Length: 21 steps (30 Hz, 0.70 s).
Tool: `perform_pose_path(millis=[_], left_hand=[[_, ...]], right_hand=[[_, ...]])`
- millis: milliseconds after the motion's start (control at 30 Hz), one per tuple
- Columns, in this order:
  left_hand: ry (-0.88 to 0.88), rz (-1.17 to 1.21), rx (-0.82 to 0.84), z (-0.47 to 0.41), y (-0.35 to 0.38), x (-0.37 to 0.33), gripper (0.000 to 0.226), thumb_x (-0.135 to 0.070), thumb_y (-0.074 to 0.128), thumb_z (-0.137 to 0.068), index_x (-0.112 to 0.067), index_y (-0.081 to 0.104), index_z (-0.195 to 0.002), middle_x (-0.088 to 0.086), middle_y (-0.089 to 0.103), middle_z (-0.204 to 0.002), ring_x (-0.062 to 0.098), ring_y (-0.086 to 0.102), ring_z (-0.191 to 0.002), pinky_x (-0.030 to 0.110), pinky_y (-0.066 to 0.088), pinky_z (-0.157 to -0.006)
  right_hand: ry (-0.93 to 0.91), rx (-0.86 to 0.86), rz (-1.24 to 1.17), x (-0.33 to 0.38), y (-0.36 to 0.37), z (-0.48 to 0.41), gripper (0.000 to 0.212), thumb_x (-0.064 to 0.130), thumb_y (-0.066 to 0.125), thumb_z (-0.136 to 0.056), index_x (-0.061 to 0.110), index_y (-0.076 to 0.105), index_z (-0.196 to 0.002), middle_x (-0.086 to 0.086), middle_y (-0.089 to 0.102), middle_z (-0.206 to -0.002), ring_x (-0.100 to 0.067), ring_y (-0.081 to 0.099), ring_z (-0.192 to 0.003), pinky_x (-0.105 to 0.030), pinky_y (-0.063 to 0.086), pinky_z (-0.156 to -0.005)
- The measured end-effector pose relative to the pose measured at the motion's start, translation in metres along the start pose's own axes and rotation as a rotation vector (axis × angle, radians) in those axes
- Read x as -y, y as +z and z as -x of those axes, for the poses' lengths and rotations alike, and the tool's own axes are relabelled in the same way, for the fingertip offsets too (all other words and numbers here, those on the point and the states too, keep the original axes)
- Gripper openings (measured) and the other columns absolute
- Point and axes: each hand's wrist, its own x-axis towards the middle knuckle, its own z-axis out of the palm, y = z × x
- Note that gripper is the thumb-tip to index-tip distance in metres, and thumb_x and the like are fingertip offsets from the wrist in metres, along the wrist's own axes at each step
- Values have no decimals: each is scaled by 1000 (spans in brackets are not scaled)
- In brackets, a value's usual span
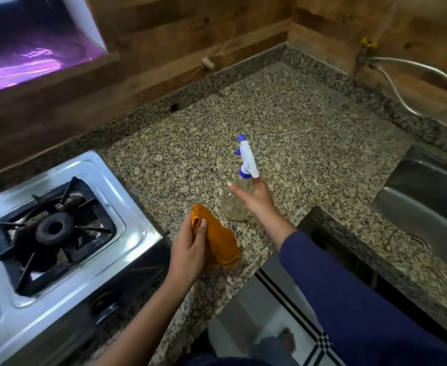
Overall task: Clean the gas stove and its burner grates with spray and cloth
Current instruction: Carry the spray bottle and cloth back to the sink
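Two hands (190,249) over the front edge of the granite desk (296,133).

Left hand: fingers curled round a bunched orange cloth (218,240), thumb pressed on its upper fold. The free end of the cloth hangs to the right and lies on the desk. Forearm bare.

Right hand (255,200): spread, fingers straight, thumb out to the left across the front of the spray bottle (233,208). Palm lies against or just in front of the bottle's shoulder; contact cannot be told. Nothing gripped. Dark blue sleeve (349,286) on this arm.

Spray bottle: upright on the desk, just right of the cloth. Clear body with pale liquid, white trigger head, blue nozzle and collar. Nozzle points away, toward the back wall.

Gas stove (127,204): stainless steel, on the desk left of both hands, near the left hand but apart from it. Black burner grate (4,223) sits in its well around a dark round burner cap (54,228). Brown grime shows under the grate arms.

Further out: steel sink (428,204) set into the desk at the right. Flexible metal hose (428,75) loops along the wood-panel wall (190,35) from a yellow valve (366,43). Window (32,48) at upper left, tinted purple. Tiled floor (264,294) below the desk edge.
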Motion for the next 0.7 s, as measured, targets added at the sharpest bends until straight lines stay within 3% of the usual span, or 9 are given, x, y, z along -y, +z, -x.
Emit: perform_pose_path(millis=[67, 133, 233, 333, 433, 500, 567, 633, 700], left_hand=[[-86, 115, -36, -5, 11, 0, 18, -31, 44, -103, -21, 58, -106, 8, 63, -92, 29, 63, -90, 48, 53, -84], [-156, 230, -79, -8, 26, -7, 16, -32, 44, -103, -30, 59, -106, 17, 63, -105, 35, 62, -102, 55, 50, -94], [-131, 242, -96, -10, 60, -24, 14, -30, 47, -102, -31, 61, -103, 4, 64, -100, 22, 61, -96, 41, 53, -87], [-93, 244, 3, -7, 114, -52, 12, -22, 52, -100, -24, 63, -100, -6, 69, -90, 11, 66, -84, 23, 54, -71], [-118, 233, 155, -1, 183, -68, 9, -18, 63, -93, -21, 64, -101, -7, 75, -85, 8, 72, -79, 23, 58, -65], [-136, 194, 298, 7, 243, -72, 32, -27, 79, -79, -16, 66, -106, 2, 77, -91, 17, 73, -84, 37, 60, -75], [-141, 83, 434, 17, 300, -74, 55, -33, 87, -65, -15, 65, -112, 8, 76, -99, 23, 73, -89, 44, 59, -80], [-174, 68, 577, 27, 349, -74, 49, -16, 86, -71, -17, 62, -114, 5, 76, -99, 20, 73, -89, 36, 60, -74], [-158, 40, 738, 42, 400, -71, 51, -12, 85, -72, -20, 60, -115, 1, 75, -102, 20, 72, -94, 36, 59, -77]], right_hand=[[-46, 27, 23, -1, -4, -2, 52, 47, 69, -84, 24, 52, -128, 10, 56, -113, -15, 56, -104, -22, 47, -73], [-95, 8, -27, -8, -16, 1, 45, 46, 68, -86, 21, 56, -121, 10, 58, -106, -13, 58, -101, -17, 45, -69], [-129, -81, -139, -29, -54, 13, 34, 42, 72, -84, 20, 60, -107, 4, 66, -100, -12, 62, -97, -23, 48, -80], [-161, -203, -202, -55, -125, 31, 18, 34, 73, -85, 21, 62, -89, 20, 65, -77, 6, 59, -76, -13, 42, -68], [-171, -297, -169, -80, -203, 58, 27, 28, 72, -87, 29, 50, -71, 29, 54, -53, 9, 51, -54, -10, 36, -57], [-156, -403, -170, -105, -262, 83, 23, 39, 72, -85, 26, 56, -75, 25, 57, -56, 5, 53, -56, -12, 38, -59], [-146, -520, -182, -129, -316, 106, 39, 59, 68, -79, 20, 64, -86, 14, 68, -72, -2, 63, -70, -19, 47, -67], [-118, -624, -179, -152, -360, 127, 49, 64, 65, -78, 19, 65, -95, 1, 71, -85, -12, 67, -83, -26, 50, -77], [-81, -717, -179, -174, -401, 152, 42, 58, 66, -82, 20, 64, -100, 0, 70, -88, -11, 67, -86, -27, 51, -79]])
